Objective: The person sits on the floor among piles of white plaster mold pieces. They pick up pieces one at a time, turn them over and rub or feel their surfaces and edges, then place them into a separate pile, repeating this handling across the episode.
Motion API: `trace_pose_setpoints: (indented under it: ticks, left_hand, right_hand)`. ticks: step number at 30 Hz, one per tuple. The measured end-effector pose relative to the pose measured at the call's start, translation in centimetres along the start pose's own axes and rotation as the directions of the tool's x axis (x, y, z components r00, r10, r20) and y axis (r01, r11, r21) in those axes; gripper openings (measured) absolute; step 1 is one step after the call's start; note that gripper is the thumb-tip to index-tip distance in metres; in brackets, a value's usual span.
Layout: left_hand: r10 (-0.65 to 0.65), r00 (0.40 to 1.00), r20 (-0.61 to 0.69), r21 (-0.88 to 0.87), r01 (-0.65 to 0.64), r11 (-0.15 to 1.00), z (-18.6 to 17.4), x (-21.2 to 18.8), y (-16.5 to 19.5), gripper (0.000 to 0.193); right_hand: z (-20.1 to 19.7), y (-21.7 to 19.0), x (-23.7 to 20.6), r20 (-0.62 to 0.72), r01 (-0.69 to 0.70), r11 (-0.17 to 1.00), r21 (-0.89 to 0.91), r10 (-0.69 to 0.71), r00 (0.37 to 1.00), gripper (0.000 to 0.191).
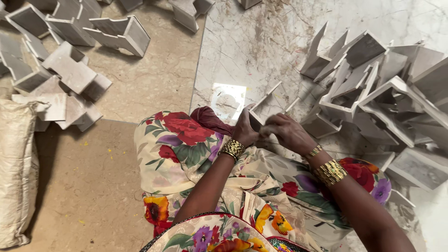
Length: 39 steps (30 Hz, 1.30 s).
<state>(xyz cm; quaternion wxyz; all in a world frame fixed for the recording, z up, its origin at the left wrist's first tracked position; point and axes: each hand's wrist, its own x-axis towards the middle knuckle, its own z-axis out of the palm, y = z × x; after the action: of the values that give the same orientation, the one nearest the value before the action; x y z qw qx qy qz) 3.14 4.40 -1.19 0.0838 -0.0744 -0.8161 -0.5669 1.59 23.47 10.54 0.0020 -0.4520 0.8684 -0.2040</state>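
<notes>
Marble floor [261,42] underlies a grey angled piece [262,109] gripped between left hand [243,130] and right hand [288,133].

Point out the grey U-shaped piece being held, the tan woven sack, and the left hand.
grey U-shaped piece [265,103], head view, its thin upper wall.
tan woven sack [16,172], head view, its middle.
left hand [243,130], head view, back of hand.

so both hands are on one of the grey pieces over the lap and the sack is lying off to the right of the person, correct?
Not quite: the head view shows the sack at the person's left, not the right. The rest holds: the left hand and right hand are both on one grey piece over the lap.
</notes>
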Motion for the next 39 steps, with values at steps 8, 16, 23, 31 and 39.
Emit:
trace_pose_setpoints:
  ticks: [8, 16, 23, 31, 39]
  left_hand:
    - [-0.107, 0.994, 0.015, -0.037, 0.108, 0.994, -0.5, 0.2, 0.6, 0.115]
    - [-0.106, 0.993, -0.051, 0.006, 0.107, 0.994, -1.0, 0.2, 1.3, 0.115]
    - [-0.252, 0.960, -0.124, -0.148, 0.233, 0.961, -0.7, 0.6, 1.2, 0.099]
    - [-0.544, 0.817, 0.190, -0.957, 0.277, 0.082, -1.8, 1.5, -1.1, 0.061]
    - [-0.500, 0.739, 0.451, -0.886, 0.440, -0.148, -2.0, 1.5, 0.1, 0.067]
  right_hand:
    - [-0.5, 0.2, -1.0, -0.240, -0.291, 0.922, 0.254, 0.351, 0.905, 0.025]
    - [0.2, 1.5, -2.1, 0.056, -0.435, 0.900, 0.025, 0.433, 0.900, 0.025]
    - [0.8, 4.6, -2.4, -0.394, -0.434, 0.847, 0.307, 0.528, 0.752, 0.016]
    - [1.2, 5.3, -2.4, -0.212, -0.385, 0.453, 0.804, 0.824, 0.526, 0.018]
    - [1.3, 4.6, -1.8, -0.338, -0.225, 0.488, 0.843, 0.807, 0.484, 0.015]
